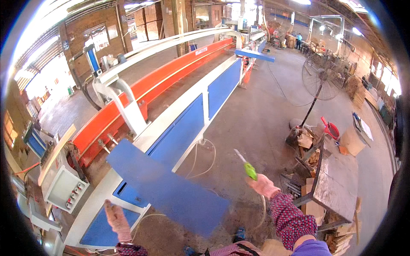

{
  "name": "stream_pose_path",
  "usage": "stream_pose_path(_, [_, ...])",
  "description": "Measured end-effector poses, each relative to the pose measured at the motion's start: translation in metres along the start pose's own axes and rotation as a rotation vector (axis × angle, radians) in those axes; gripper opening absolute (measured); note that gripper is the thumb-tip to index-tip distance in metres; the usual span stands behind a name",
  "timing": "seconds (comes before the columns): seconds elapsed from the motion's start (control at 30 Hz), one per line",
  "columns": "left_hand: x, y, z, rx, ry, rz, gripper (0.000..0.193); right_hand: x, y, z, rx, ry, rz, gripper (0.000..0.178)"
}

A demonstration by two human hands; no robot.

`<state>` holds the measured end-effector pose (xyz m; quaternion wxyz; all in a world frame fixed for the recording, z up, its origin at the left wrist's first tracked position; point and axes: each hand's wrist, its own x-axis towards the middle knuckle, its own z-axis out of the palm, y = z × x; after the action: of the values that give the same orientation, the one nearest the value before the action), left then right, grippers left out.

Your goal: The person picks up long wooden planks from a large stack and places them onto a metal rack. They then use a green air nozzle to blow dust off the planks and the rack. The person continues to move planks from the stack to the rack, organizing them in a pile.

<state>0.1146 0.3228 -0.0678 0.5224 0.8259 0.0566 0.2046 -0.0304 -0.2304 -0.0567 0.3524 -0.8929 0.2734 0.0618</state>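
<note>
My right hand [261,186], in a pinkish work glove, is closed around a green air blow gun [250,170]. Its thin pale nozzle points up and to the left, over the floor. A pale hose [262,210] hangs below that hand. My left hand [117,220], also gloved and slightly blurred, is over the near end of the long machine, close to its blue lower panel [109,228]. Its fingers look stretched out, with nothing visible in them. Between my hands a flat blue plate [168,183] juts out from the machine's white frame [99,202].
A long red beam [171,77] runs along the machine. At left stands a white control box [66,187] with knobs. To the right are a worn table [339,183], wood scraps [305,140], a red scoop [329,128] and a pedestal fan [322,77]. A person [298,40] stands far back.
</note>
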Motion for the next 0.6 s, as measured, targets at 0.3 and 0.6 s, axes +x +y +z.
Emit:
stream_pose_path(0.3, [-0.027, 0.173, 0.164, 0.878, -0.202, -0.258, 0.083, 0.085, -0.133, -0.053, -0.429, -0.065, -0.415, 0.054])
stream_pose_path(0.6, [-0.024, 0.148, 0.168, 0.966, -0.101, -0.265, 0.082, 0.266, -0.173, -0.115, -0.514, 0.128, -0.508, 0.039])
